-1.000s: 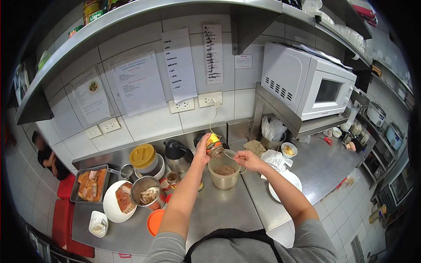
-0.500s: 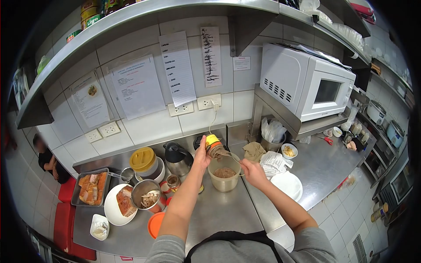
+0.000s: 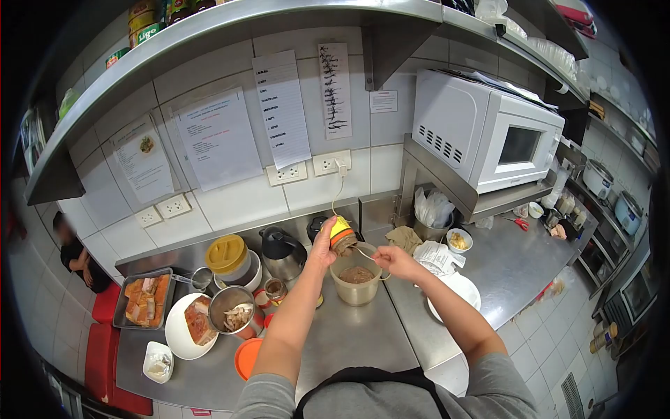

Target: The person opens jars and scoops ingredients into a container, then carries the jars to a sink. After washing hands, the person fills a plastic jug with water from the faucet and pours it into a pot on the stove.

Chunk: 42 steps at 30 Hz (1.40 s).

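Two items are held above the desk (image 3: 349, 356): a jar (image 3: 342, 236) with yellow and orange bands, gripped by the left hand (image 3: 324, 244) with fingers curled round it, and a thin utensil (image 3: 365, 253), likely a spoon, pinched by its handle in the right hand (image 3: 396, 260), fingertips drawn together. Jar is tilted, mouth toward the container (image 3: 356, 292), which is set toward the desk's back edge, just left of the seam with the next section. Compared with half a second ago, the right hand has been brought slightly up and closer to the jar, about where it was seen a second ago; jar hardly shifted. Back-and-forth scraping inside the jar is judged to be in hand, with some brown residue left on the glass. Utensil's tip is hidden, so whether anything is carried on it cannot be told. Brown contents (image 3: 357, 275) are seen low in the container, no clear change in level. A second jar (image 3: 276, 288) is left standing uncapped beside the left forearm, and an orange lid (image 3: 247, 358) is laid toward the desk's near edge; both unmoved.
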### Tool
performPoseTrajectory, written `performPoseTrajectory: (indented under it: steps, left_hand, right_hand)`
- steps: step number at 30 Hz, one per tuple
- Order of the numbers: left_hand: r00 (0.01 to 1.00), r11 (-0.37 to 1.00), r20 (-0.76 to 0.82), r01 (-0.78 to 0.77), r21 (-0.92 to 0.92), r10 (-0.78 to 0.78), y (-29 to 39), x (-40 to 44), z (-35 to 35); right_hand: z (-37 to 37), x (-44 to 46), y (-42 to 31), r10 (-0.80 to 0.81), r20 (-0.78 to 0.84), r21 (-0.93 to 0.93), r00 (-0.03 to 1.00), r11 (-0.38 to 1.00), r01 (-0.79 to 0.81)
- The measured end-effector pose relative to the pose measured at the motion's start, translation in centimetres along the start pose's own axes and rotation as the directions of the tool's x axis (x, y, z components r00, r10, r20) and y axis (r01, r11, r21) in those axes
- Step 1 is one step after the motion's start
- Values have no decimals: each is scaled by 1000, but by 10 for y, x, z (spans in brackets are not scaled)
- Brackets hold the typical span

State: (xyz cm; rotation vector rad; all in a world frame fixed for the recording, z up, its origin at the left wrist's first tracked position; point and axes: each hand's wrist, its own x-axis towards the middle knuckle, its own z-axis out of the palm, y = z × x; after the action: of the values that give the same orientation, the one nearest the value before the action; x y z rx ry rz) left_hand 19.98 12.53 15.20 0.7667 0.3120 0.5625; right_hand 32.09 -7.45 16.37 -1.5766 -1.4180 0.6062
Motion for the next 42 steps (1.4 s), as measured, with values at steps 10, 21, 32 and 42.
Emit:
performPoseTrajectory:
  steps: [10, 21, 32, 42]
  left_hand:
    - [997, 992, -13, -81, -100, 80, 0, 7, -5]
    - [991, 989, 127, 48, -137, -31, -4, -5, 21]
    - [998, 993, 10, -61, -102, 63, 3, 2, -2]
    - [995, 982, 68, -67, -176, 80, -1, 8, -3]
  right_hand:
    - [12, -51, 6, -188, -155, -621, 970, 782, 52]
    - [39, 0, -24, -235, -381, -398, 894, 914, 71]
    - [-14, -24, -24, -41, -61, -303, 997, 953, 21]
    - [15, -59, -17, -284, -312, -649, 907, 761, 16]
